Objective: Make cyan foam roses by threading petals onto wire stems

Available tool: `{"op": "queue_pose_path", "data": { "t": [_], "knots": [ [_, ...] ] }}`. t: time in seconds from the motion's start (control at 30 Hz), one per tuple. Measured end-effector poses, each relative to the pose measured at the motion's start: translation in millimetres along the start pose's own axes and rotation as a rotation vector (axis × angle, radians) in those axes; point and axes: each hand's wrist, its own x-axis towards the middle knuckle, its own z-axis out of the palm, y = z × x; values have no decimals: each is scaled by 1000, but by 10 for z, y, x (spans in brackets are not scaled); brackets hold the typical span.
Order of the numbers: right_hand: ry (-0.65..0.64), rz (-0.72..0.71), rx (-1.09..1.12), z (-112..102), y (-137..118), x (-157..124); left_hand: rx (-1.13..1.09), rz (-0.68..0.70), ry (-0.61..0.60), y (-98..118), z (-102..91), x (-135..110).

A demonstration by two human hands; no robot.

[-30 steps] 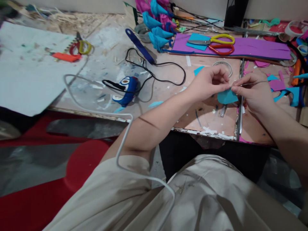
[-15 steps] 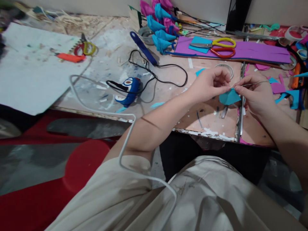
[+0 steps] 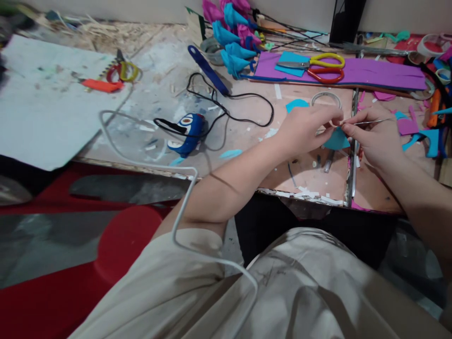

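Note:
My left hand [image 3: 305,129] and my right hand [image 3: 374,139] meet over the worktable's right part. Between them hangs a small teal foam piece [image 3: 335,140]. My left fingers are pinched together at its top edge. My right hand pinches the same piece together with a thin metal wire [image 3: 370,122] that sticks out to the right. A clear tape roll [image 3: 326,97] lies just behind my left hand.
A blue glue gun [image 3: 187,132] with a black cord lies left of my hands. Scissors [image 3: 318,66] rest on a purple foam sheet [image 3: 370,73] at the back, beside teal and pink foam flowers [image 3: 233,33]. A white board [image 3: 45,99] covers the left. Foam scraps [image 3: 416,129] litter the right.
My left hand has turned flatter and slid a little right over the teal piece, which now shows less. My right hand with the wire has barely moved.

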Motion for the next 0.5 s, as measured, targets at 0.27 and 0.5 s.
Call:
{"op": "queue_pose_path", "data": {
  "t": [0.27, 0.5],
  "knots": [
    [1, 5, 12, 22, -10, -5, -53, -53, -7, -28, -19, 31],
    [15, 25, 17, 10, 17, -11, -136, -148, -12, 25, -44, 22]
  ]
}}
